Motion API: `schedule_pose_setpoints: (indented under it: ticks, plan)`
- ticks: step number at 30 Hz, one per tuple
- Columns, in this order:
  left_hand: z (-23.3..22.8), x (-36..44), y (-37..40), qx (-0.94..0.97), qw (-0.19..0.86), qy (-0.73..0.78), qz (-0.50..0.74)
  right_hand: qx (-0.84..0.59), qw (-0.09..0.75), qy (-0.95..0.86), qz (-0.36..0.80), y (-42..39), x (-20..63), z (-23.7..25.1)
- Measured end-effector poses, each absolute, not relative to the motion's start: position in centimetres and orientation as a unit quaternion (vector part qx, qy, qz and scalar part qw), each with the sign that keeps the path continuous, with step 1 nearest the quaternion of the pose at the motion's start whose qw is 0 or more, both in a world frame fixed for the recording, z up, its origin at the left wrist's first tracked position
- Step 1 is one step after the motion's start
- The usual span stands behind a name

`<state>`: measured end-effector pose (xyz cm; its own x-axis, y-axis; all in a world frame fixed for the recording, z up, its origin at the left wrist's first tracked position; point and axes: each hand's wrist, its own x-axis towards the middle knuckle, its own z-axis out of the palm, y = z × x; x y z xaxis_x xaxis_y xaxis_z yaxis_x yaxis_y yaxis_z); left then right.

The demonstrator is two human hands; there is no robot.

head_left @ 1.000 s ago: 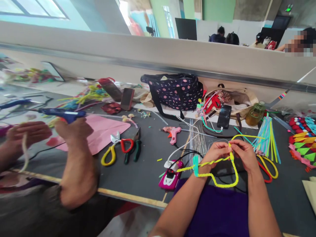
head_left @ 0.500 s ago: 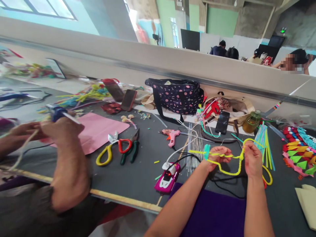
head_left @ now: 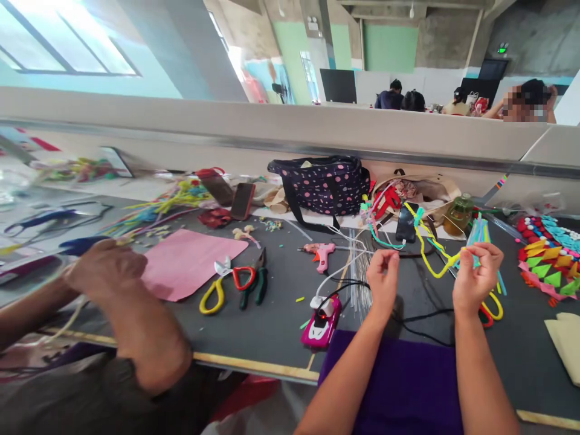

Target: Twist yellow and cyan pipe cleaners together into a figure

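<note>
My right hand [head_left: 478, 277] pinches a bent yellow pipe cleaner [head_left: 437, 275] at its right end. The piece forms an open loop with a twisted part and a turquoise pipe cleaner bit [head_left: 418, 215] at the top, tilted up and away to the left. My left hand [head_left: 383, 279] is apart from it, fingers curled and fingertips pressed together; whatever they may hold is hidden. Below my right hand, scissors with yellow and orange handles [head_left: 493, 307] are partly covered. Behind that hand lies a bundle of blue and yellow pipe cleaners [head_left: 480, 238].
A pink glue gun [head_left: 321, 254], magenta power strip [head_left: 322, 323], pliers [head_left: 260, 284] and yellow-red scissors [head_left: 212, 295] lie to the left. Bags [head_left: 324, 184], a phone [head_left: 408, 223] and a jar [head_left: 457, 214] stand behind. At far left, a co-worker's hands [head_left: 106, 266] work by a pink sheet [head_left: 193, 266].
My left hand has let go of the yellow pipe cleaner and drawn left. In my right hand the piece has swung upward, its turquoise end now high. The view has shifted slightly.
</note>
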<state>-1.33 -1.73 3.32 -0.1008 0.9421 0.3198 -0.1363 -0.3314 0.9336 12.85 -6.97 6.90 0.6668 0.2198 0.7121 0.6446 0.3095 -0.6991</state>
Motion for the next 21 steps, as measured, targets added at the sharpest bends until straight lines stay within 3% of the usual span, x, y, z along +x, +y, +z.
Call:
schedule_pose_setpoints:
  ticks: [6,13,21]
  plan:
    - [8.8,-1.1,-5.6,0.756,0.260,0.259,0.543,-0.576,0.686,-0.419,-0.143,-7.8,9.9,8.3]
    - [9.1,-1.5,-6.3,0.756,0.272,0.294,0.517,-0.581,0.640,-0.486,-0.129,-9.3,9.1,9.1]
    - [10.6,-2.5,-7.1,0.753,0.198,0.271,0.566,-0.522,0.639,-0.553,0.117,-10.7,10.0,11.1]
